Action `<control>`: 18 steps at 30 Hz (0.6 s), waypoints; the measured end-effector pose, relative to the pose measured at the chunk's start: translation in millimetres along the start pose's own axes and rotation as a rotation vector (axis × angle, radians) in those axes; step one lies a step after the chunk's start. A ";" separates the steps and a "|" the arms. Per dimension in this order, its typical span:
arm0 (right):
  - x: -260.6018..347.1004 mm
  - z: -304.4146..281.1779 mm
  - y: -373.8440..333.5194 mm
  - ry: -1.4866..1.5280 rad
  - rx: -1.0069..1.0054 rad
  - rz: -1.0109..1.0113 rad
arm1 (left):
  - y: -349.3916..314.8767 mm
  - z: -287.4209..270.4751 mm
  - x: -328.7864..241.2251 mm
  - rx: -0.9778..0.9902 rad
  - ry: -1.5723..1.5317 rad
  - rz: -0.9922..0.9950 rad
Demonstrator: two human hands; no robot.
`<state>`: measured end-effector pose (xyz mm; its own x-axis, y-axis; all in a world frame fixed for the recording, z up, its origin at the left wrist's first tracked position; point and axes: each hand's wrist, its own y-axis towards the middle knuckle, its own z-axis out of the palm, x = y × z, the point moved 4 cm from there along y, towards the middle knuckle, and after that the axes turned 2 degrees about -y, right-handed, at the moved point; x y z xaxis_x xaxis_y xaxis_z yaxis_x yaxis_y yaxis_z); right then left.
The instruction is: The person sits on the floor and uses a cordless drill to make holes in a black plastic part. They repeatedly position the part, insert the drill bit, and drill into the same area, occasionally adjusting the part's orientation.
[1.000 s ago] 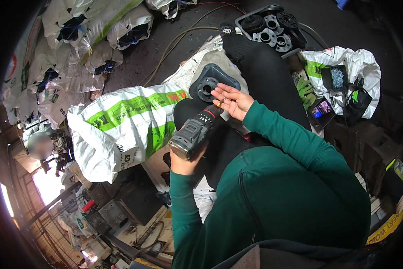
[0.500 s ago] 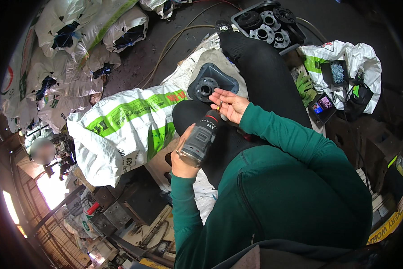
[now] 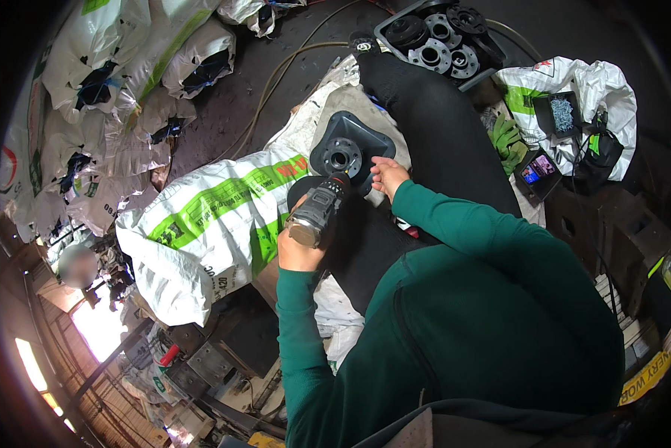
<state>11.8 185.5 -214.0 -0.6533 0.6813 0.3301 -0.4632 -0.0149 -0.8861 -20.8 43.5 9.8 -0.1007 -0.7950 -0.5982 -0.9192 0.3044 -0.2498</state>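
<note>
"Dark workshop floor [image 3: 227, 123] spreads beyond the black flanged housing [image 3: 358, 149], with a thin hose [image 3: 328, 44] curving across it!"

"And what a pile to the housing's left: stuffed white sacks [image 3: 104, 45], heaped one on another. Where exactly does the housing sit?"

"On a pale cloth [image 3: 335, 104], between the person's black-trousered legs [image 3: 444, 134], its round drilled collar facing up."

"Hands, please!"

"Left hand [image 3: 300, 250], on the near side of the housing, wrapped firmly round a cordless drill [image 3: 317, 213]. Its nose points at the housing's near edge; whether the bit touches, nobody can tell from this angle."

"And the right?"

"Right hand [image 3: 389, 178], just beside the housing's right near corner, fingers bent in toward the thumb. Is something pinched there? Too small to say!"

"Look past the housing, beyond and to the right: a black tray [image 3: 386, 43] crowded with flanged hubs [image 3: 444, 60]."

"Farther right of the housing, a small black box [image 3: 544, 116] of bluish screws [image 3: 563, 112] rests on a white-and-green sack [image 3: 612, 89]. Nearer the housing than that box, green gloves [image 3: 509, 142]!"

"Plus a lit screen [image 3: 538, 170], just beside those gloves, also right of the housing."
</note>
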 end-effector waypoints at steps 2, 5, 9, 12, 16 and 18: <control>-1.4 6.1 9.5 -0.116 0.033 -0.074 | 11.3 1.7 2.1 0.026 0.028 0.042; -5.3 10.3 15.0 -0.273 0.005 -0.185 | 25.9 8.2 7.7 0.096 0.146 0.016; -12.9 15.5 26.6 -0.350 -0.001 -0.192 | 40.1 12.4 9.9 0.166 0.238 -0.026; -17.5 18.2 38.0 -0.386 -0.041 -0.226 | 49.3 12.0 7.4 0.181 0.228 -0.079; -28.0 21.2 44.9 -0.368 -0.047 -0.257 | 59.4 13.2 2.6 0.236 0.225 -0.137; -30.2 22.2 46.8 -0.354 -0.048 -0.293 | 63.9 14.0 1.5 0.239 0.206 -0.176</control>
<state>-3.4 148.0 -258.2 -0.6674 0.3596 0.6522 -0.6359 0.1807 -0.7503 -74.3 69.1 -17.7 -0.0461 -0.9278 -0.3702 -0.8170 0.2483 -0.5205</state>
